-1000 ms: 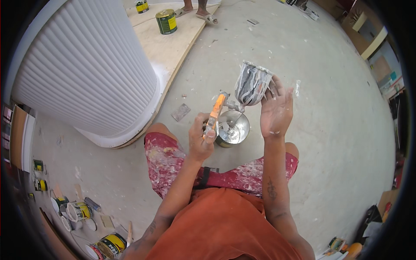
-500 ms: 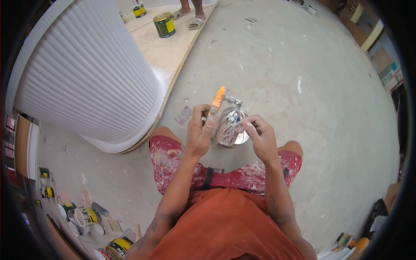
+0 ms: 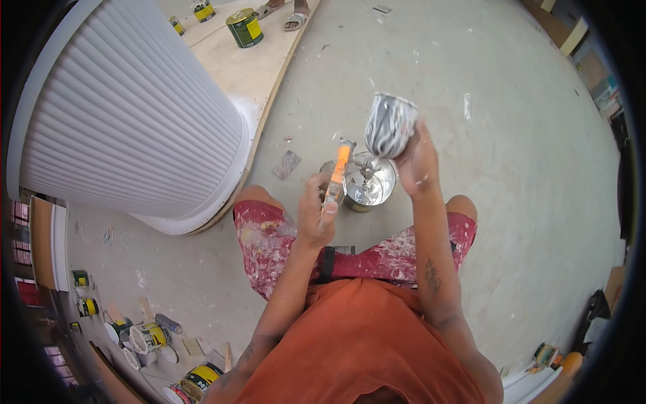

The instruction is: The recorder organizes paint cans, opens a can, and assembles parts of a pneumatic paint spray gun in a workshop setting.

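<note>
Spray gun (image 3: 342, 163) sits gripped in the left hand (image 3: 317, 214) — the right hand (image 3: 420, 161) touches its paint-streaked cup (image 3: 389, 126) — grip too blurred to tell.

In front of you, the grey floor (image 3: 531, 222) carries an open metal can (image 3: 382, 193) and, to its left, a flat scrap (image 3: 286, 164); paint cans (image 3: 149, 337) sit at your left.

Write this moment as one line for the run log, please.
left grip: holds orange-and-grey spray gun | right grip: at paint-streaked cup | beneath: open metal can on grey floor
</note>
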Tool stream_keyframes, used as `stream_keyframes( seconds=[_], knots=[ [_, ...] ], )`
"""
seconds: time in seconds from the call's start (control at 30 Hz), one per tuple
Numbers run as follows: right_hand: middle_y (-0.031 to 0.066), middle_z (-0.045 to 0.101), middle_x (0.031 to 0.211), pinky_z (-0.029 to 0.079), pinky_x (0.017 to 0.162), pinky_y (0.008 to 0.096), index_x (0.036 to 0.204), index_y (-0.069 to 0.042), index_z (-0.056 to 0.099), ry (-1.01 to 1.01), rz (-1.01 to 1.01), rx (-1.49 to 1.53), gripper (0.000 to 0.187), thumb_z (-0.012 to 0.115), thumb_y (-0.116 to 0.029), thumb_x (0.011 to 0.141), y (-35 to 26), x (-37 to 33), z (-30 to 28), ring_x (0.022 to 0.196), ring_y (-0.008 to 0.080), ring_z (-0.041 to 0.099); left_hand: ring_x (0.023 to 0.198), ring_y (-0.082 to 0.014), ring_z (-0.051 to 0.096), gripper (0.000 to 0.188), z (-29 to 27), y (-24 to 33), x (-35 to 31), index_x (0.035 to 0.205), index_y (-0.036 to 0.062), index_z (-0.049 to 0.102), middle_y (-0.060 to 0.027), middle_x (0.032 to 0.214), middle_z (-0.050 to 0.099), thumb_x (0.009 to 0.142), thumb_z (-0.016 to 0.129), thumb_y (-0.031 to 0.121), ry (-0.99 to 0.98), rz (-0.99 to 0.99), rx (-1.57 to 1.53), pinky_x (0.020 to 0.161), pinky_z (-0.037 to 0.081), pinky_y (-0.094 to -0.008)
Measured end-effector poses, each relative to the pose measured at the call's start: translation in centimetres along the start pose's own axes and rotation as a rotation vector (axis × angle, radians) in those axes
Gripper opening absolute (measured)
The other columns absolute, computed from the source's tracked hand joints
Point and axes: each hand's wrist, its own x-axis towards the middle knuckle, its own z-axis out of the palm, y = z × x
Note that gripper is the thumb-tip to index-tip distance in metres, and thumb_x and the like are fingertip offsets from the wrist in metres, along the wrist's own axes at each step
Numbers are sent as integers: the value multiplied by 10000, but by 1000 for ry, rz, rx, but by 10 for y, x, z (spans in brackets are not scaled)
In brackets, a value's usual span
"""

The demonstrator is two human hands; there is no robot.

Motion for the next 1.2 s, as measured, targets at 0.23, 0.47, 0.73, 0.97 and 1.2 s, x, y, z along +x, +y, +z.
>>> stream_keyframes(
  seconds=[0.23, 0.47, 0.73, 0.97, 1.2],
  knots=[
    [158, 664, 847, 514, 859, 367, 1246, 73, 507, -465, -185, -229, 604, 272, -456, 1073, -14, -67, 18, 825, 251, 667, 863, -196, 544, 665, 14, -21, 1, 1201, -37, 474, -133, 996, 564, 971, 436, 585, 160, -153, -191, 767, 445, -333],
    [146, 676, 1013, 519, 766, 313, 1112, 23, 557, -415, -11, -705, 435, 352, -358, 1070, 18, -75, -9, 825, 212, 670, 1053, -175, 490, 721, -6, 3, 12, 1266, -39, 434, -119, 1145, 512, 964, 403, 614, -33, -184, -133, 948, 389, -312],
    [167, 622, 1191, 498, 876, 397, 1250, 19, 516, 76, 58, -84, 516, 318, -419, 1064, 27, -10, -32, 1077, 265, 612, 1008, -167, 510, 771, 5, -12, -11, 1247, -51, 436, -127, 1122, 533, 941, 385, 655, 40, -94, -152, 885, 410, -299],
    [195, 648, 1043, 500, 881, 412, 1215, 57, 510, 13, -161, -87, 593, 281, -469, 1067, -31, -24, 30, 962, 277, 643, 824, -182, 533, 664, 16, -33, -9, 1192, -31, 467, -128, 925, 577, 978, 385, 593, 29, -75, -14, 748, 437, -333],
    [155, 660, 937, 490, 899, 352, 1087, 36, 562, -341, -290, -339, 352, 426, -287, 1058, 8, -42, -10, 909, 216, 649, 927, -194, 504, 497, 18, -48, 13, 1220, -48, 441, -144, 1047, 531, 1003, 399, 397, 92, -138, -167, 865, 418, -337]
  ],
)
